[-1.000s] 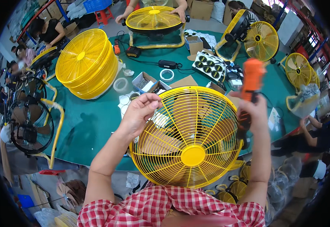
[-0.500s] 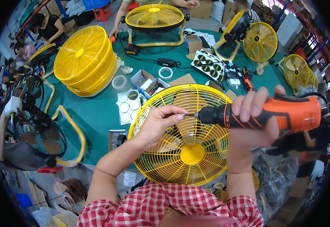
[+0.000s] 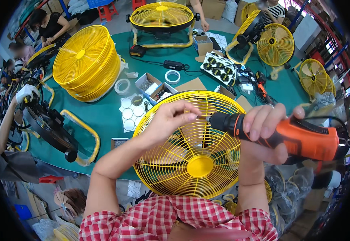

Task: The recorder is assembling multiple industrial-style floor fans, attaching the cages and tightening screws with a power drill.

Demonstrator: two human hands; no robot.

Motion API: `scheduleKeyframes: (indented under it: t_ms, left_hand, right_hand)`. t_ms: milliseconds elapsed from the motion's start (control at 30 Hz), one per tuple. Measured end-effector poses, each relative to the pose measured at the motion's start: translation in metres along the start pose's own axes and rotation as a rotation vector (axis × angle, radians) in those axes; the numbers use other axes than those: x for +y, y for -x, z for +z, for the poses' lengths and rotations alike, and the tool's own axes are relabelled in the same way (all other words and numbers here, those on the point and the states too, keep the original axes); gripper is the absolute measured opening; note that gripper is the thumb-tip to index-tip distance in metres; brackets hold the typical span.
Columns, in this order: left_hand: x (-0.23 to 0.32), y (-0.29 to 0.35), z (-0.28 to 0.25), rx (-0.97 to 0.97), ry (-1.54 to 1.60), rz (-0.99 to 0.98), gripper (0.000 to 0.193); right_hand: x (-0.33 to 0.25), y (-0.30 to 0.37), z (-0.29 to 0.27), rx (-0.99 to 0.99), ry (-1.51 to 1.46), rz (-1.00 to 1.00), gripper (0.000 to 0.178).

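Observation:
My right hand (image 3: 268, 126) is wrapped round an orange and black electric screwdriver (image 3: 303, 138), its nose pointing left. My left hand (image 3: 171, 120) is closed in a pinch at the tip of the screwdriver's bit; whatever lies between thumb and forefinger is too small and blurred to name. Below both hands sits a round fan with a yellow wire grille (image 3: 171, 176), its blades showing through the wires. The hands and the bit are over the upper part of this grille, and the yellow hub cap (image 3: 200, 166) is below them.
Stacked yellow grilles (image 3: 84, 60) stand at the left of the green table (image 3: 114, 108). Small boxes of hardware (image 3: 146, 84), tape rolls (image 3: 172, 76) and sticker sheets (image 3: 219, 67) lie beyond my fan. More fans (image 3: 161, 18) surround me. A gloved co-worker's hand (image 3: 27, 93) holds a dark fan at left.
My screwdriver has tilted, its rear end dropping. My left hand stays pinched by the bit. At left, the co-worker's dark fan has turned edge-on; across the table, another person's hand has moved lower.

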State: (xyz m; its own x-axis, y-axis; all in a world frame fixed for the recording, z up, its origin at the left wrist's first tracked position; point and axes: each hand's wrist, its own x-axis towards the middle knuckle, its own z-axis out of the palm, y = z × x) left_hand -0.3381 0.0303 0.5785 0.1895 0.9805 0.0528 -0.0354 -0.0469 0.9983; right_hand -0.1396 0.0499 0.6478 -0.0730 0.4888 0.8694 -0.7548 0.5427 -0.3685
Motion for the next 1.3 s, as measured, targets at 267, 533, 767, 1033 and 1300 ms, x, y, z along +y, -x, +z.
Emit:
scheduleKeyframes:
  t_ms: [267,533,767,1033,1300]
  left_hand:
    - [0.013,-0.070,-0.025,-0.112,-0.582,0.459,0.023]
    - [-0.008,-0.085,-0.035,-0.155,-0.696,0.412,0.038]
    - [-0.015,-0.084,-0.037,-0.202,-0.679,0.370,0.023]
    - [-0.012,-0.077,-0.043,-0.269,-0.756,0.390,0.050]
    - [-0.007,-0.075,-0.046,-0.222,-0.968,0.380,0.085]
  right_hand:
    - [0.029,0.006,-0.018,-0.028,0.261,-0.047,0.054]
    - [0.051,0.009,-0.032,-0.125,0.377,-0.033,0.050]
    - [0.058,0.013,-0.036,-0.146,0.372,-0.035,0.051]
    - [0.061,0.009,-0.038,-0.154,0.332,-0.032,0.053]
    - [0.057,0.008,-0.036,-0.176,0.332,-0.032,0.052]
